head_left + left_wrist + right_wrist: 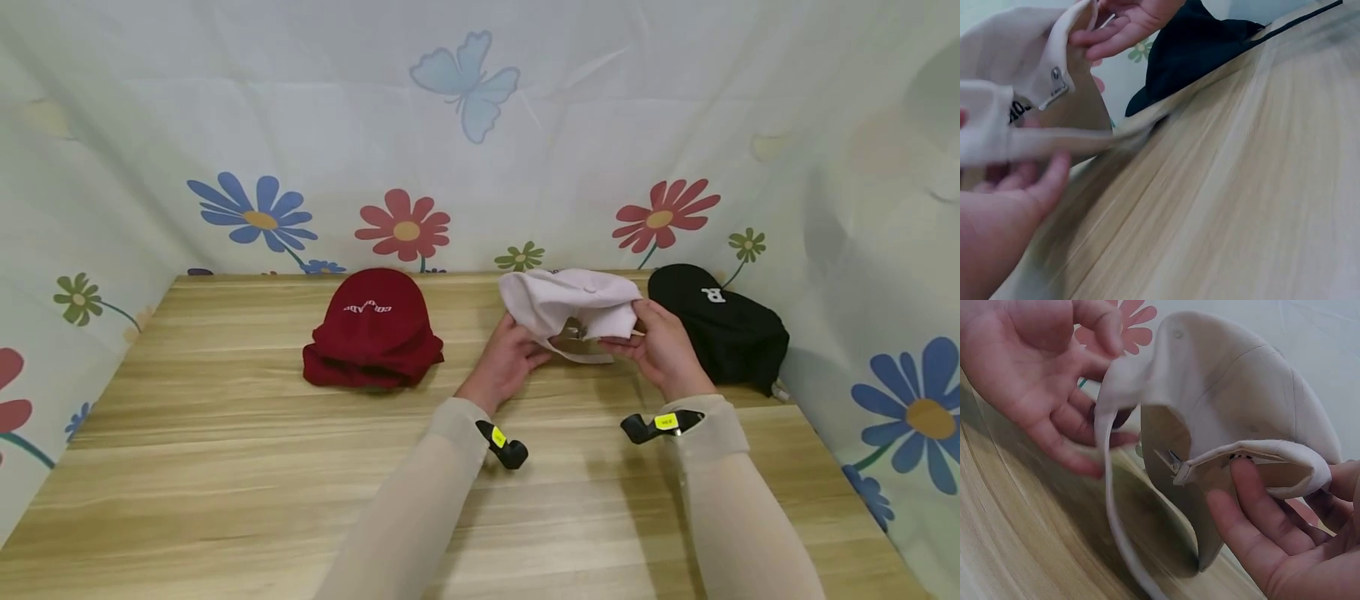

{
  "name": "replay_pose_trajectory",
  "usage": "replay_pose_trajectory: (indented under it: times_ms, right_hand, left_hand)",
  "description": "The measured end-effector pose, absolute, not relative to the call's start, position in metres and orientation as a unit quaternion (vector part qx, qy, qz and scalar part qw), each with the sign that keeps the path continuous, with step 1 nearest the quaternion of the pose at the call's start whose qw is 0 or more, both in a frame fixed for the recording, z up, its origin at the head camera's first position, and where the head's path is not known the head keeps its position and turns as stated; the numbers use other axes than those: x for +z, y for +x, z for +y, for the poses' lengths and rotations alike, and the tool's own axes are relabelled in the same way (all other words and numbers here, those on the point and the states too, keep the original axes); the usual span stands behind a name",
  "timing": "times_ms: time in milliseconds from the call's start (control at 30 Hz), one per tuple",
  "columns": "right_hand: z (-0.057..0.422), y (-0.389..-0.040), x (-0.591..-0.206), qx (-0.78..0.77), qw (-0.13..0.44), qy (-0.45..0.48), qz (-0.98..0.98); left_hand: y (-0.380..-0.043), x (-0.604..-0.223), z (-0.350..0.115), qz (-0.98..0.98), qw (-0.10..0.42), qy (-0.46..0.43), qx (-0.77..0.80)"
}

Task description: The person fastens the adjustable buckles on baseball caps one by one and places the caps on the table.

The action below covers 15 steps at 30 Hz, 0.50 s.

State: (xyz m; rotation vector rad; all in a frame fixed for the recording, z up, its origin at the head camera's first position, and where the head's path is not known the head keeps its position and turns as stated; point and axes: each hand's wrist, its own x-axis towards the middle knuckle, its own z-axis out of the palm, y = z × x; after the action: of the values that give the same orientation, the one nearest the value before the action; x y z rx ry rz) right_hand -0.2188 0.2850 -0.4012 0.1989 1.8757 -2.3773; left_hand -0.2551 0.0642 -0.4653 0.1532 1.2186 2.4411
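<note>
Both hands hold a pale pinkish-white baseball cap (570,292) off the wooden table, its back opening turned toward me. At the cap's left edge, the left hand (506,362) grips the cloth beside the strap, as the right wrist view also shows. The right hand (667,346) pinches the right edge of the back opening, thumb outside and fingers inside. A loose strap (1116,525) hangs down, unfastened. On the other side of the opening sits a metal buckle (1175,465). Dark lettering (1019,111) is partly visible through the opening in the left wrist view.
A dark red cap (375,333) with white lettering lies left of the hands. To the right, close to the right hand, lies a black cap (738,337) with a white R. A flower-printed curtain (315,108) rises behind the table (247,483).
</note>
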Motion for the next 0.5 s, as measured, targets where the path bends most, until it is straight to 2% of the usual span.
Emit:
replay_pose_trajectory:
  times_ms: [167, 500]
  right_hand:
    - [0.2833, -0.2187, -0.3998, -0.785, 0.058, 0.063, 0.613]
    - [0.2784, -0.2195, -0.3983, -0.796, 0.062, 0.062, 0.599]
  left_hand:
    - [-0.2518, -0.4660, 0.0589, 0.440, 0.205, 0.090, 0.870]
    - [-0.2563, -0.4678, 0.0618, 0.479, 0.227, 0.013, 0.848]
